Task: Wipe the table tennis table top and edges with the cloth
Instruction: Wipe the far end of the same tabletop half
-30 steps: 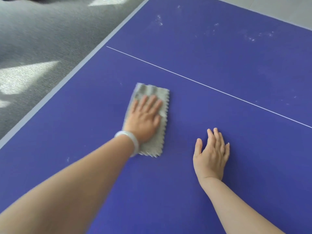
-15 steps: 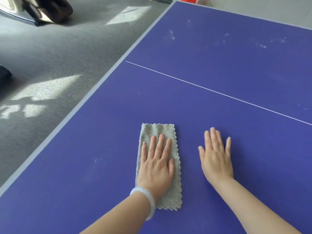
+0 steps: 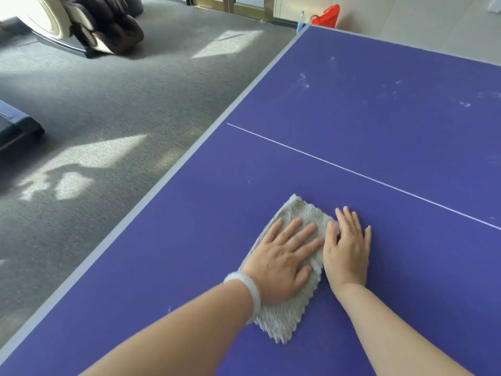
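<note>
Pressing the grey fringed microfibre cloth (image 3: 291, 308) flat on the purple table-tennis counter (image 3: 379, 118), the left hand (image 3: 282, 263) wipes open-palmed; the right hand (image 3: 348, 251) lies open (touching the cloth's edge). Next: reach the dusty specks (image 3: 303, 80) beyond the white line (image 3: 379, 183).

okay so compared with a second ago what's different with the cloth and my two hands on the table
The left hand, flat on the grey cloth, slid it rightward across the blue table until its edge met the right hand; a second ago a clear gap lay between them. The cloth also turned, so it now sits angled. Unchanged: the left palm is pressing the cloth, the right hand is open on the table, and pale dusty marks remain beyond the white line.
</note>
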`<state>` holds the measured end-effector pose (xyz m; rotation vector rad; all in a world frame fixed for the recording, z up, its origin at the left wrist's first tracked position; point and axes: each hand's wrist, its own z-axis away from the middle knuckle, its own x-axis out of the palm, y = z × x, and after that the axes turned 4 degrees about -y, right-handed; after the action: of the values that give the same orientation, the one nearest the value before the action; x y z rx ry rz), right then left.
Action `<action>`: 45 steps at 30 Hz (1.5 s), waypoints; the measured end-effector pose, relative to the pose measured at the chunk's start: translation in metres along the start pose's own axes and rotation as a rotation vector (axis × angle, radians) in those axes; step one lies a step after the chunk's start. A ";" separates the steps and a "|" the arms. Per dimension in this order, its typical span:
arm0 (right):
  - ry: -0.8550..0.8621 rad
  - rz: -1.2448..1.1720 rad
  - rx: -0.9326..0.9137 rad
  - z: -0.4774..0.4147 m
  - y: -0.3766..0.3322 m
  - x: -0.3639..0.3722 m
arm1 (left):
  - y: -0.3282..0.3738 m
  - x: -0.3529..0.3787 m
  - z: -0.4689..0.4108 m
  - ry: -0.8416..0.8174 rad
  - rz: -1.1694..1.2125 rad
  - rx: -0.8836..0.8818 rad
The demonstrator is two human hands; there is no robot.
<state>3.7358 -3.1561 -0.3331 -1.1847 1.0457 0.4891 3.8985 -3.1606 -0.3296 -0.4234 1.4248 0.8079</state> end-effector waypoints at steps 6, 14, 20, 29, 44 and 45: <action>0.024 0.142 -0.002 0.002 -0.003 0.004 | -0.085 -0.025 -0.087 0.043 -0.044 -0.088; -0.017 0.387 0.006 0.000 -0.002 0.012 | -0.155 -0.039 -0.118 0.107 0.049 -0.398; 0.018 0.367 0.011 0.002 -0.005 0.013 | -0.222 -0.043 -0.032 0.140 0.083 -0.755; -0.060 0.406 0.016 0.004 -0.009 0.008 | -0.093 -0.018 0.018 0.116 0.055 -0.781; -0.019 0.340 0.007 0.000 -0.003 0.013 | -0.073 -0.010 0.040 0.191 0.023 -0.738; -0.018 0.324 0.004 0.001 -0.003 0.012 | -0.034 -0.002 0.044 0.195 0.023 -0.610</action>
<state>3.7442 -3.1588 -0.3419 -1.0087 1.2293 0.7481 3.9535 -3.1531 -0.3286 -0.9732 1.3417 1.2476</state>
